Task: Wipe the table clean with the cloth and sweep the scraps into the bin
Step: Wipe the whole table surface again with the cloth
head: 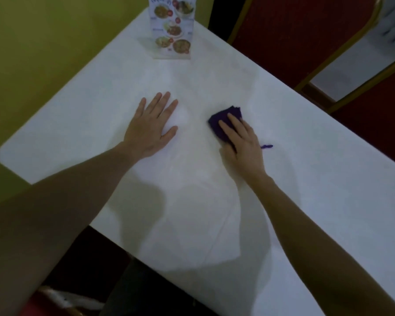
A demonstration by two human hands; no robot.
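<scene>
I'm mid-wipe — my right hand (pixel 242 142) presses the purple cloth (pixel 224 124) flat on the white surface (pixel 306 201), fingers over it; left hand (pixel 148 131) braces, spread and empty. No scraps or bin visible — next, I'd sweep outward toward an edge

A bunched dark purple cloth (pixel 225 120) lies on the white table (pixel 306 190), pressed flat under the right hand (pixel 242 142), a loose purple thread trailing out beside it.
</scene>
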